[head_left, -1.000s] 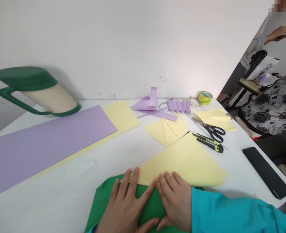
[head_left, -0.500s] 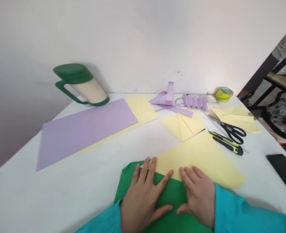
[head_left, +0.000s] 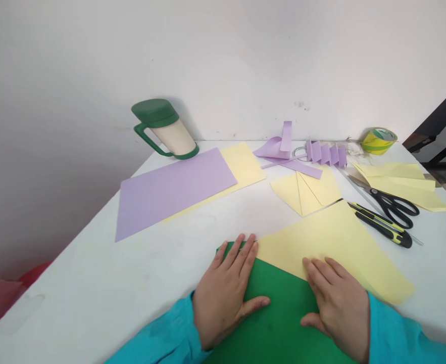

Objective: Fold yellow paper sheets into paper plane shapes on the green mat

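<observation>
My left hand (head_left: 230,293) lies flat near the upper left corner of a green sheet of paper (head_left: 276,328), fingers together and thumb out to the right. Its fingertips reach the sheet's top edge, beside the left end of a yellow sheet of paper (head_left: 329,237). My right hand (head_left: 338,303) rests palm down, fingers stretched out, across the line where green meets yellow. Its fingertips touch the yellow paper, and the thumb is over the green. Parts of both sheets are hidden under my hands.
Behind lie a purple sheet (head_left: 173,192), folded yellow paper (head_left: 302,194) and a pleated purple strip (head_left: 327,153). Scissors (head_left: 389,202) and a utility knife (head_left: 382,226) lie at right, with a tape roll (head_left: 379,140) behind. A green-lidded mug (head_left: 169,131) stands at the wall.
The view has swung left, so the things on the table appear further right. My left fingers have drawn together and sit nearer the green sheet's corner. My right hand stays at the paper edge.
</observation>
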Motion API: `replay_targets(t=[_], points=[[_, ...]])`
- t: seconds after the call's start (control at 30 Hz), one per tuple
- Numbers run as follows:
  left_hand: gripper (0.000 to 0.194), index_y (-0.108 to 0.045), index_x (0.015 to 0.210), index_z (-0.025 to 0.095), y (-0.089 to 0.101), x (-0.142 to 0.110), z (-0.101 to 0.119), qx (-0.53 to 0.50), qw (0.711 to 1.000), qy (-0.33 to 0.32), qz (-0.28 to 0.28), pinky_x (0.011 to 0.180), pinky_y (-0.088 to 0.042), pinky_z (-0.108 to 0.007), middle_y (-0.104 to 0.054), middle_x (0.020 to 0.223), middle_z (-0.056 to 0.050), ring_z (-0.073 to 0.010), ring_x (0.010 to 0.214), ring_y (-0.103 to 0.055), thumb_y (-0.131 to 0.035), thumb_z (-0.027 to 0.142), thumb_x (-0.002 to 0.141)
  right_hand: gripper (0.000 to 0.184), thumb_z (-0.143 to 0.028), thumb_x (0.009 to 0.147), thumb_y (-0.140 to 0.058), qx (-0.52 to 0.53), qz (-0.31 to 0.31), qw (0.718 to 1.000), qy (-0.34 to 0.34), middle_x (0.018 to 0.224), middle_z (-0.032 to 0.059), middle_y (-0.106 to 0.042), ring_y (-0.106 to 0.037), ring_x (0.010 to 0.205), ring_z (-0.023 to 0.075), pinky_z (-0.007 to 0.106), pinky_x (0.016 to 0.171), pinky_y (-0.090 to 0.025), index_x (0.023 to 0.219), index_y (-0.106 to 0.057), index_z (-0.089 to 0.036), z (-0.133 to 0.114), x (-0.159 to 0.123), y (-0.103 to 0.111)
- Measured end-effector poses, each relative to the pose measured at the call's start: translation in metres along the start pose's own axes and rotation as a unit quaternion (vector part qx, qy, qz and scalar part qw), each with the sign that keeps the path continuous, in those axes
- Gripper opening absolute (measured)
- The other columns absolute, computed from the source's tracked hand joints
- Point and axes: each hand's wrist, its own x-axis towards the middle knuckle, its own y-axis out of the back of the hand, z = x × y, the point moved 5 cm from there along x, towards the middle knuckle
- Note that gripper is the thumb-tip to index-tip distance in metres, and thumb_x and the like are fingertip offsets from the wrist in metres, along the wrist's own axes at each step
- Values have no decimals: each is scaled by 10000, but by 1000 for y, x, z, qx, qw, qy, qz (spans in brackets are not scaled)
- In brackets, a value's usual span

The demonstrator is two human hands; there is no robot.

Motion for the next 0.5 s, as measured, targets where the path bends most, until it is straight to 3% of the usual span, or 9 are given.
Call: replay_targets(t=[0.27,0.37,0.43,0.5], points=[[910,-437,1371,16,0,-2,-19,20,998,58,-23,1113,-141,-514,-391,1445,-196,-357,1351,-333,-221,735,859,739,-698,713,-599,-41,41,998,38,1199,156,-632,-559,1053,283,418,944,-409,1103,-666,-74,-3,0,4],[960,-446,1342,-50,2,2,-26,28,994,106,-23,1109,-169,-534,-355,1446,-258,-386,1357,-310,-188,738,860,760,-725,709,-572,-49,69,996,41,1169,149,-648,-558,1032,278,414,933,-403,1073,-677,-65,-4,0,6],[992,-414,1336,-103,8,5,-23,29,990,139,4,1099,-193,-552,-305,1448,-314,-420,1374,-248,-223,742,854,785,-740,701,-562,-53,82,994,45,1155,146,-655,-552,1025,274,412,928,-400,1066,-679,-54,-5,0,6],[993,-334,1385,-92,14,7,-6,2,994,102,35,1096,-220,-546,-275,1463,-314,-417,1396,-181,-284,741,846,775,-740,703,-558,-59,82,994,50,1156,151,-652,-543,1032,275,420,928,-397,1052,-687,-61,-5,0,6]])
